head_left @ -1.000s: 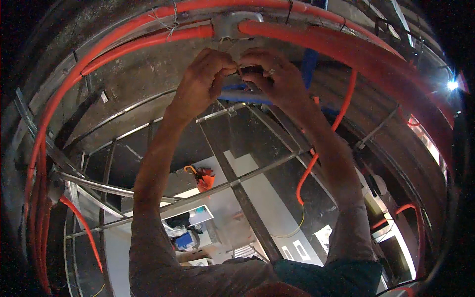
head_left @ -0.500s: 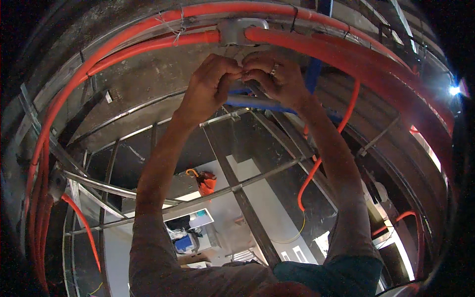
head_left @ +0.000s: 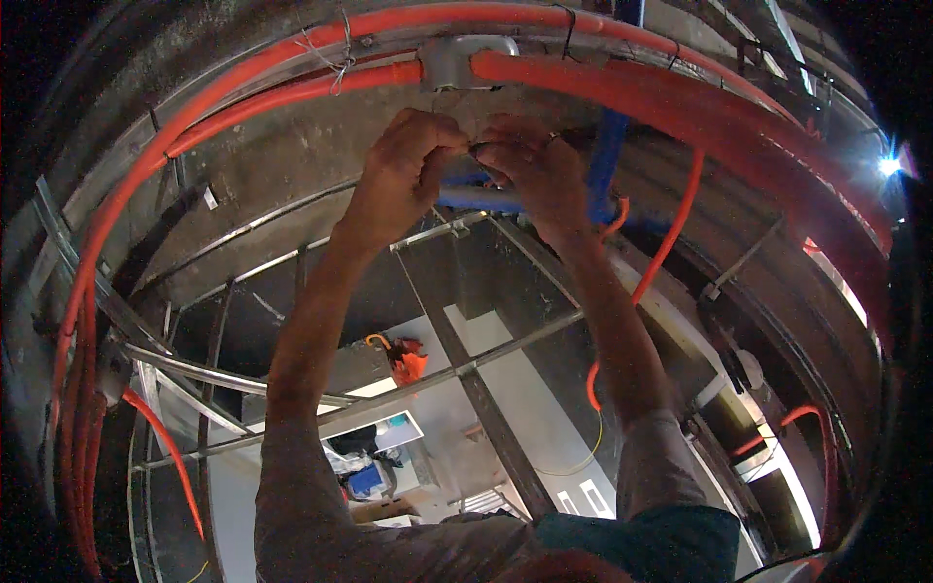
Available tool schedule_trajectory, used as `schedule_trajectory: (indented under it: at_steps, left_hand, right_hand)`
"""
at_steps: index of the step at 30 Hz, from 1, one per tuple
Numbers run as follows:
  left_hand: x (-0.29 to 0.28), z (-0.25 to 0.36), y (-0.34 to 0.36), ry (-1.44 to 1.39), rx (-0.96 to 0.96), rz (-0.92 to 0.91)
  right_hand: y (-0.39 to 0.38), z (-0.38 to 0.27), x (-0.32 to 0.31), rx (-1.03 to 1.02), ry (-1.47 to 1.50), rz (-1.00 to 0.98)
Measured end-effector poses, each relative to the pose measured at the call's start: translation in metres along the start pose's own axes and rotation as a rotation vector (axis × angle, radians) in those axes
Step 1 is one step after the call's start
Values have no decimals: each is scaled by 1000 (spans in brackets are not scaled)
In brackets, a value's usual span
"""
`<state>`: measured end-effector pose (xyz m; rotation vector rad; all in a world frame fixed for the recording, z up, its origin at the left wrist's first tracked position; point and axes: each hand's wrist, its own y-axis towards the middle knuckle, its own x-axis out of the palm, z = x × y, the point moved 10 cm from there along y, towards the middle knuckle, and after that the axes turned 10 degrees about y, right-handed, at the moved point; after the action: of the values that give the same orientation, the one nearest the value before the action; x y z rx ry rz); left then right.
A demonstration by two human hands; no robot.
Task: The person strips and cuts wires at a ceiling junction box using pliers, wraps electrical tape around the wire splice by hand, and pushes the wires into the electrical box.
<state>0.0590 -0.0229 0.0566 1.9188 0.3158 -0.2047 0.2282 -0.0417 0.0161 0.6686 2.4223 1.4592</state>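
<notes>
Both my arms are raised, and the hands meet just below a grey metal junction box [head_left: 455, 66]. My left hand [head_left: 413, 160] is closed, with its thumb and forefinger pinched together. Against those fingertips, my right hand [head_left: 536, 175] is curled in a pinch of its own. Something small and dark seems to lie between the fingertips, too small and shadowed to name. Thick orange conduits [head_left: 593, 80] enter the box from the right, and a thinner orange conduit [head_left: 311, 81] comes in from the left.
Blue pipes [head_left: 607, 146] run behind my right hand. A metal ceiling frame [head_left: 466, 369] crosses below my arms. Through it show an orange umbrella [head_left: 406, 364] and a box of mixed items [head_left: 374, 447]. More orange conduits [head_left: 83, 389] hang at the left. A bright light [head_left: 889, 165] shines at the right.
My right hand has rolled over, its back turning more into view, and the right forearm has shifted left. My left hand stays nearly in place, still pinching. The view has moved slightly.
</notes>
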Motion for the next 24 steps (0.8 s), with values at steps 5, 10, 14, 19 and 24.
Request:
schedule_trajectory:
  at_steps: [5, 10, 14, 19, 24]
  left_hand:
    - [-7, -2, -1, 8, -5, -22]
    - [-10, -2, 4, -4, 41, -39]
    - [-14, 2, 11, 32, 54, -123]
    - [-10, -3, 11, -12, 86, -192]
    - [-13, -1, 11, -1, 39, -168]
  right_hand:
    - [-10, 10, 23, 296, 400, -16]
    - [-8, 22, 33, 281, 733, -44]
    - [-3, 29, 39, 314, 804, -63]
    - [0, 32, 42, 245, 1006, -101]
    - [-4, 28, 44, 239, 1079, -65]
